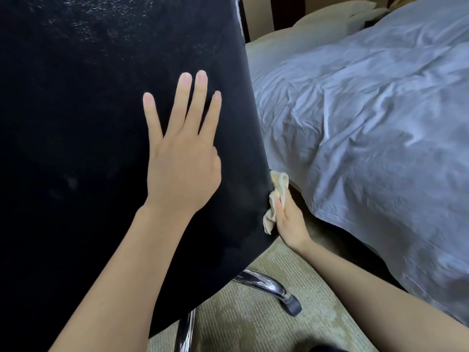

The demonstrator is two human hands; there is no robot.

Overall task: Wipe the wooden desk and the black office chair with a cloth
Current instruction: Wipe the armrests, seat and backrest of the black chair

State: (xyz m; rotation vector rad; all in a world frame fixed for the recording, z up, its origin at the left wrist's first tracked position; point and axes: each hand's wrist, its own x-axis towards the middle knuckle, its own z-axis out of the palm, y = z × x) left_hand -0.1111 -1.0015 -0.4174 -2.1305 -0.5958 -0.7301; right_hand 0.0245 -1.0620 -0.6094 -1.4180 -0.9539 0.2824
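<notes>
Here, my left fingers (196, 97) lie straight and spread, holding nothing; the left hand (182, 163) rests flat against the back of the black padded office chair (88, 123), which fills the left of the view. My right fingers (279, 205) grip a crumpled cream cloth (275, 189), and the right hand (289, 222) holds it against the right edge of the chair back, low down and right of the left hand. Under the chair, near me, a curved chrome leg (261, 282) ends in a black caster (293, 304) on ribbed beige carpet (253, 323). To the right, a rumpled pale blue-grey duvet (368, 123) covers a bed, its edge just beside the cloth; white pillows (330, 19) lie at the far end.
</notes>
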